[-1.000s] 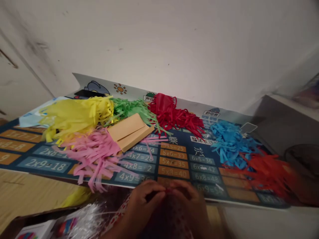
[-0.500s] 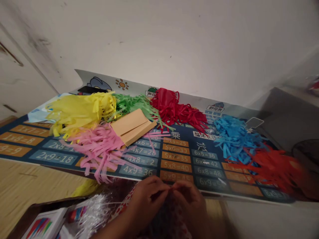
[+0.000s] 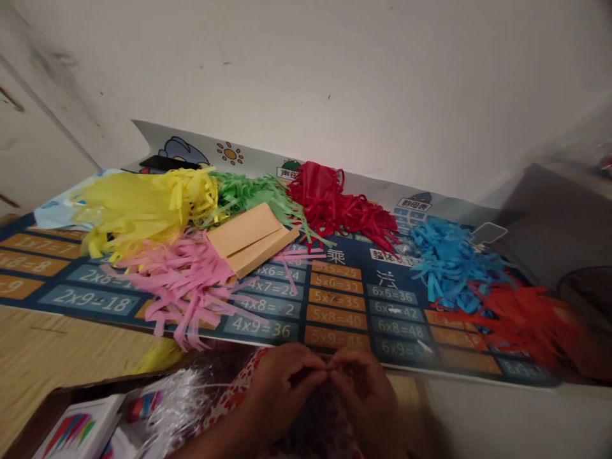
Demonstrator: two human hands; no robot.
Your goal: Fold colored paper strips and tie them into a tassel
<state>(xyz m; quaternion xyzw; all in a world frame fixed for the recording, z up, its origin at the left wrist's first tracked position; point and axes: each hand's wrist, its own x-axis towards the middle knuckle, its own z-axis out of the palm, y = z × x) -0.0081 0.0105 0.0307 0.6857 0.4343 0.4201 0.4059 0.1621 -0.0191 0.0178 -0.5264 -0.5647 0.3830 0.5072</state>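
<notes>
My left hand (image 3: 287, 389) is at the bottom centre, thumb and forefinger pinched together. My right hand (image 3: 366, 395) meets it fingertip to fingertip, also pinched. Whatever lies between the fingertips is too small and dark to make out. Both hands are at the near edge of a blue mat (image 3: 268, 326) printed with multiplication sums. Beyond them lie fringed paper bundles: pink (image 3: 186, 274), yellow (image 3: 143, 207), green (image 3: 253, 191), dark red (image 3: 335, 204), blue (image 3: 454, 261) and orange-red (image 3: 530, 319). A tan paper stack (image 3: 251, 237) rests against the pink one.
At the lower left, a dark-edged box (image 3: 57, 408) holds white packs (image 3: 76, 427) and silvery shredded strands (image 3: 179, 405). Yellow material (image 3: 160, 357) shows beside it. A black flat object (image 3: 167, 163) lies at the back left, before the wall. A dark grey object stands at the right.
The view has shifted slightly, so the mat's left side sits a little further left and higher. My hands keep nearly the same fingertip-to-fingertip pose.
</notes>
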